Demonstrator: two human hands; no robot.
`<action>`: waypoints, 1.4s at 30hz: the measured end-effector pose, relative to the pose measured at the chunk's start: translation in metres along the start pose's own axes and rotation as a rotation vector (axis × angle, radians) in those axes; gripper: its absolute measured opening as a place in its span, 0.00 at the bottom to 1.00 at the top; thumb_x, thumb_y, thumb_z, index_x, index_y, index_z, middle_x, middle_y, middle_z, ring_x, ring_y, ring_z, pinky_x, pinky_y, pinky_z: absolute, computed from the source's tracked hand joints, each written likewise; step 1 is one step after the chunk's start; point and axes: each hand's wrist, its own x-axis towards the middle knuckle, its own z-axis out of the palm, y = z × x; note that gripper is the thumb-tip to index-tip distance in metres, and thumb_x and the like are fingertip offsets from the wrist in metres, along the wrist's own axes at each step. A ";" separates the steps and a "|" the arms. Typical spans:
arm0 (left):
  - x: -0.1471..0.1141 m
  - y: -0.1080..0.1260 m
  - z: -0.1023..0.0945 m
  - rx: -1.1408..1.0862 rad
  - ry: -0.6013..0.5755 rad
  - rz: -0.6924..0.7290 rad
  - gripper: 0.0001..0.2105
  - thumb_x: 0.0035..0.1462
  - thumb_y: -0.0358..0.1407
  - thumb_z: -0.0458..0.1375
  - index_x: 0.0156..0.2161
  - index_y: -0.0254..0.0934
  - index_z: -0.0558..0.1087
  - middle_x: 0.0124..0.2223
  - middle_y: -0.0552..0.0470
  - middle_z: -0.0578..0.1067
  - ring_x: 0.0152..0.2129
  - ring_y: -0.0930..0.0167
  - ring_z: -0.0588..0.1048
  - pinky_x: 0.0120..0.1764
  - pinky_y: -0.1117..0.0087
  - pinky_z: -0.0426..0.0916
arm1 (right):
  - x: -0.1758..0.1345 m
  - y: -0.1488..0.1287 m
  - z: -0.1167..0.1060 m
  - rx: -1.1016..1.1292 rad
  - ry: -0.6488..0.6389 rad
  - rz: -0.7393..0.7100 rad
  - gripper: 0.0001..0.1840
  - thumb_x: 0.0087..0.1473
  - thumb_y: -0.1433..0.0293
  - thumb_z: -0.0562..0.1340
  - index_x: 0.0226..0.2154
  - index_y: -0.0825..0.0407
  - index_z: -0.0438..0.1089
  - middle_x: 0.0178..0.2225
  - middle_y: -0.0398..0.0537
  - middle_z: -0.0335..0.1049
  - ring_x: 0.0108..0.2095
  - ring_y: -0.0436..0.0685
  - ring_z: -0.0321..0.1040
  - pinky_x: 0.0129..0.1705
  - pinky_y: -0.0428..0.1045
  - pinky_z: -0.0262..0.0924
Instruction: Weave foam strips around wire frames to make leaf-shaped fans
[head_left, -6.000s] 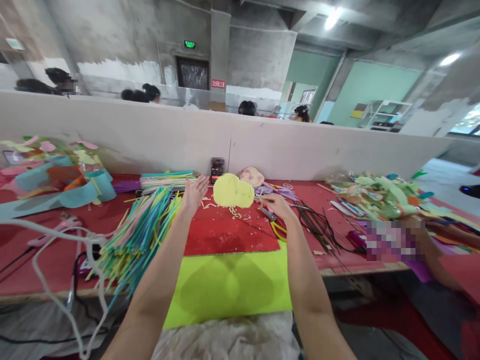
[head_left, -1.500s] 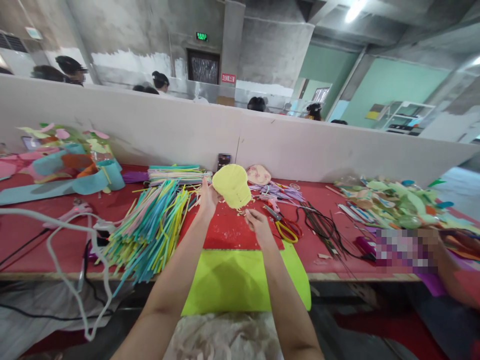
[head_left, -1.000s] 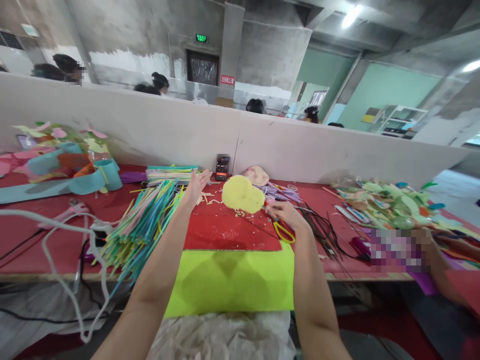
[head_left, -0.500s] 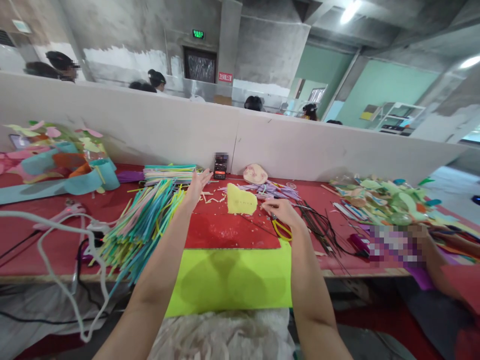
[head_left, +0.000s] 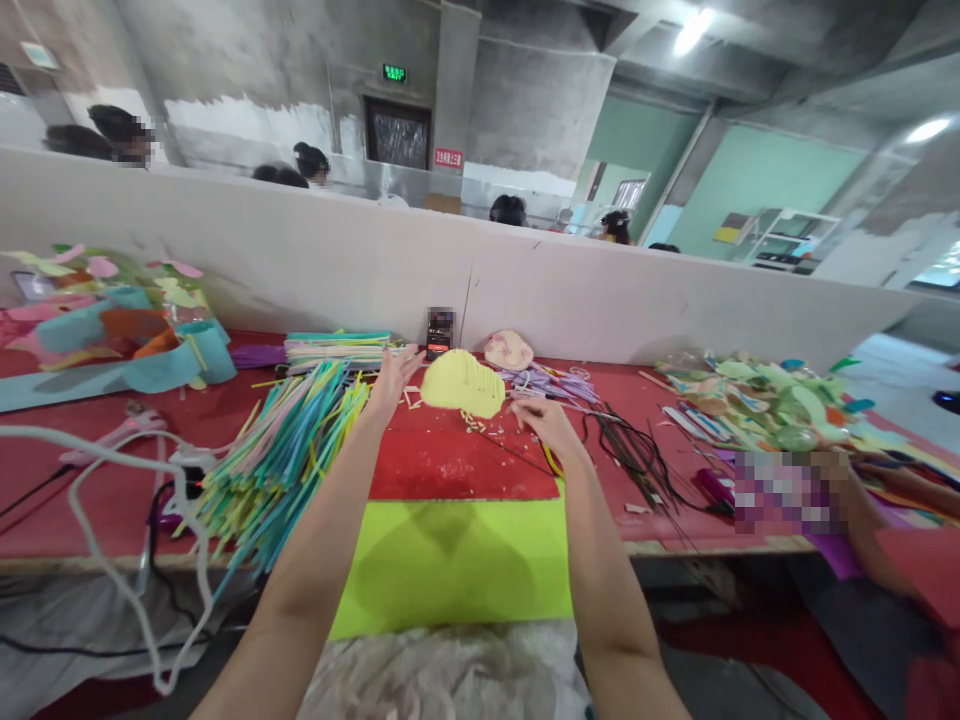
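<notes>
A: State the work position.
B: One yellow cutout (head_left: pixel 463 384) at dial centre, between the left hand (head_left: pixel 387 384) at nine o'clock and the right hand (head_left: pixel 546 420) at four.
A: Hand states?
B: The left hand: fingers apart. The right hand: fingertips drawn close; grip cannot be determined.
A: Adjacent items?
B: One phone (head_left: pixel 439 332), eleven o'clock; one pink-marked cutout (head_left: pixel 508 350), two; one red mat (head_left: pixel 465 472) and one yellow-green sheet (head_left: pixel 461 575), six.

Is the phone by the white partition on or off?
On: the phone shows pale digits and a lit orange-red button.
</notes>
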 end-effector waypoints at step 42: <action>-0.016 -0.023 0.036 -0.192 0.212 -0.126 0.16 0.45 0.30 0.64 0.42 0.33 0.73 0.39 0.46 0.79 0.39 0.66 0.77 0.43 0.69 0.72 | -0.033 0.051 0.063 -0.837 -0.134 0.298 0.15 0.51 0.71 0.61 0.43 0.59 0.68 0.46 0.63 0.67 0.48 0.63 0.64 0.47 0.52 0.56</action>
